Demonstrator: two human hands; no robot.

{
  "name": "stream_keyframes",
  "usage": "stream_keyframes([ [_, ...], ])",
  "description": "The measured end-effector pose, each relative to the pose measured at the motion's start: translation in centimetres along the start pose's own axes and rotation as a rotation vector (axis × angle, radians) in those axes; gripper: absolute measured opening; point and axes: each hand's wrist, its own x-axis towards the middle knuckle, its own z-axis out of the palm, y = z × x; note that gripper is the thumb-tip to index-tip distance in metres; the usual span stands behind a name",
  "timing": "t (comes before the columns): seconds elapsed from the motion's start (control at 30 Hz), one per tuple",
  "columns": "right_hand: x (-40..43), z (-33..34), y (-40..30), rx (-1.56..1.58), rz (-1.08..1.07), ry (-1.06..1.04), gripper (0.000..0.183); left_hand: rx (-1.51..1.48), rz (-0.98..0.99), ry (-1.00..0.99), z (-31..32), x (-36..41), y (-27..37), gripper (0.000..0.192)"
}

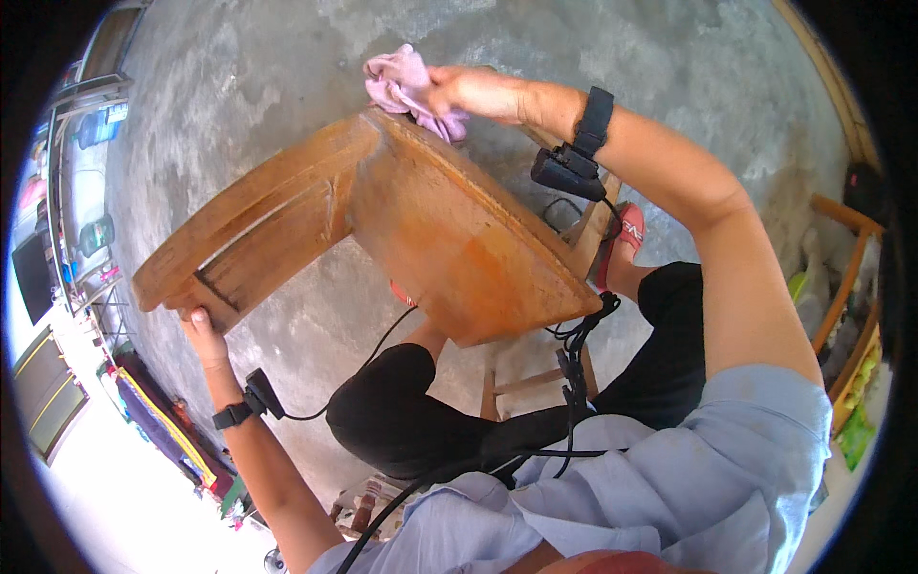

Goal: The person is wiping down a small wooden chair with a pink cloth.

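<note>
A wooden chair (459,237) is tilted in front of me, its flat seat facing up towards me and its slatted backrest (265,208) reaching out to the left. My left hand (204,333) grips the end of the backrest at the lower left, thumb on top. At the far corner of the seat, my right hand (455,90) holds a crumpled pink cloth (405,82) against or just beside the wood; the fingers are partly hidden by the cloth. Chair legs show behind the seat at the right. Both wrists carry black straps with small devices.
Black cables (574,351) hang by the seat's near corner and run across my lap. A small wooden stool or frame (531,384) stands between my legs. My foot in a red shoe (630,229) is near the chair's leg. Another wooden chair (846,287) stands at the right edge.
</note>
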Motion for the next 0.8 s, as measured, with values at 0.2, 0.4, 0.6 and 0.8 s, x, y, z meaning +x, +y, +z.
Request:
stream_keyframes([
  [0.2, 0.7, 1.3, 1.9, -0.786, -0.642, 0.314, 0.066, 0.018, -0.004, 0.097, 0.1, 1.0, -0.4, 0.078],
  [0.4, 3.2, 1.0, 1.8, -0.958, -0.409, 0.232, 0.071, -0.028, -0.035, 0.108, -0.2, 0.1, 0.2, 0.078],
  [0.6, 4.6, 0.3, 2.6, -0.995, -0.352, 0.259, 0.062, -0.047, -0.083, 0.08, 0.6, 0.5, 1.2, 0.079],
  [0.8, 3.8, -3.3, 6.7, -1.08, -0.028, 0.245, 0.075, -0.046, -0.049, 0.042, 1.0, 0.9, 1.4, 0.075],
])
